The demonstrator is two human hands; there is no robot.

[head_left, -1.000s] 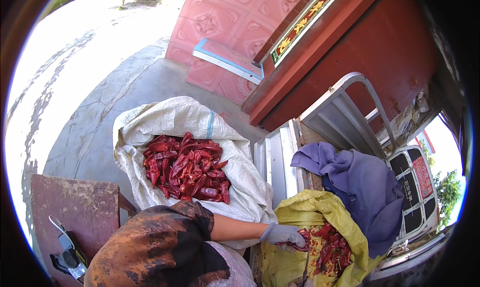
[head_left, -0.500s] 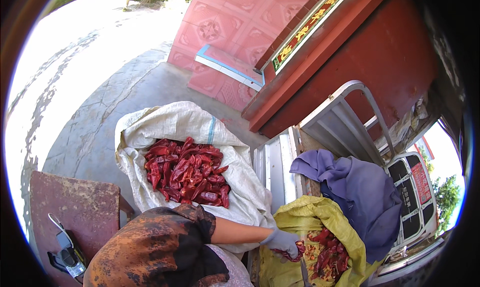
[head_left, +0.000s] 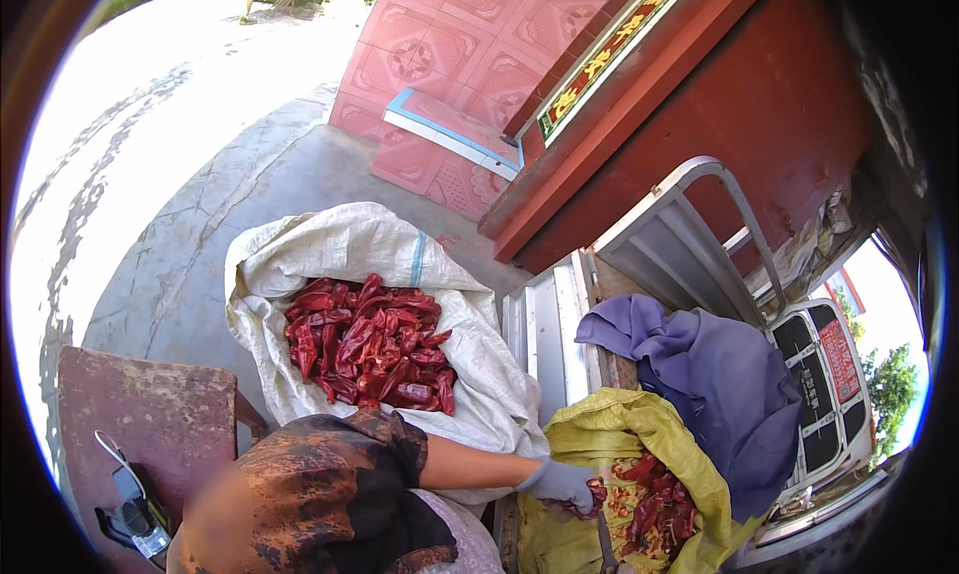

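Red pepper (head_left: 597, 491) juts from the fingers (head_left: 581, 491) of the left hand (head_left: 561, 482).

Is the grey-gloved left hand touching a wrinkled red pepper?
Touching. The head view shows the grey-gloved left hand gripping the wrinkled red pepper over the open yellow woven sack, the pepper's end protruding past the hand.
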